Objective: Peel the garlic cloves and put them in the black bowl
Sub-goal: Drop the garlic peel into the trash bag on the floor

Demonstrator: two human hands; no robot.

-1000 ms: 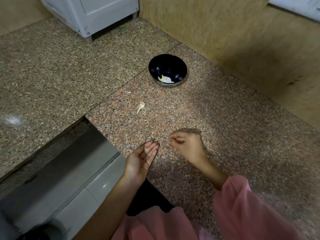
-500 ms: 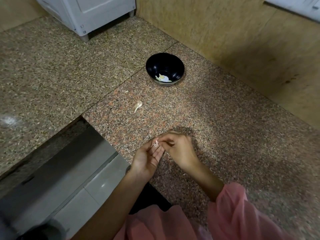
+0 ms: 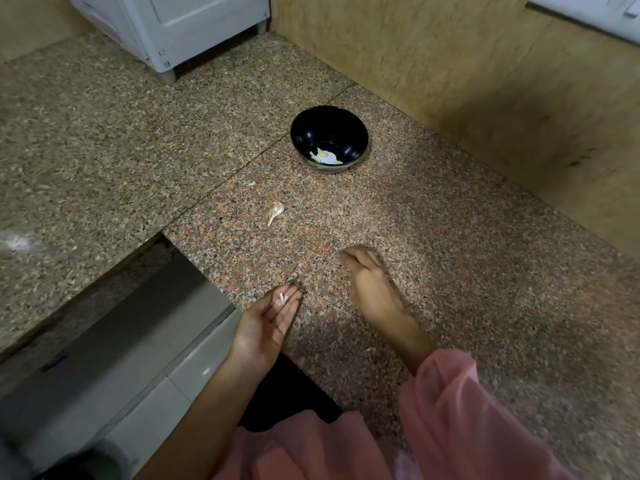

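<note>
The left hand (image 3: 268, 323) lies palm up with fingers straight and together, a scrap of pale garlic skin (image 3: 282, 299) resting loose on the fingertips, pinched by nothing; the right hand (image 3: 370, 282), at its 3 o'clock, is blurred with fingers curled, and whether it holds anything I cannot tell. An unpeeled garlic clove (image 3: 276, 212) lies on the granite counter (image 3: 450, 271) at 12 o'clock from the left hand, the black bowl (image 3: 329, 138) with peeled cloves (image 3: 325, 156) beyond at 1 o'clock; the unheld skin could slide off any tilt
</note>
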